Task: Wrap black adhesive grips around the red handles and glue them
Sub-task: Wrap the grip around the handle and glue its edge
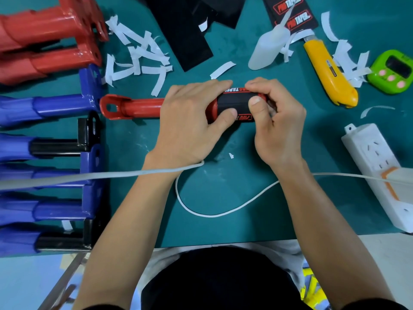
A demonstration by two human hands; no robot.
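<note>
Where the green mat (223,186) meets its left edge, a column of blue handles (44,106) lies stacked side by side below a pile of spare red ones (44,30), their flanged ends all pointing right and closing off that side. Just beside them a scatter of white paper strips (138,57) covers the upper mat. The red handle (134,106) being worked lies crosswise at mid-mat, its eyelet end close to the blue flanges. The left hand (190,121) grips it, fingers curled over the top and thumb pressed on the black grip (234,101) wrapped around its right end. The right hand (274,121) pinches that same grip from the far end, thumb flat on the black surface. Below the hands lies bare mat crossed only by a looping white cable (212,211). Farther right, a white bottle (266,52), a yellow utility knife (328,70) and a green timer (393,72) line the upper edge, and a white power strip (380,171) borders the right side.
</note>
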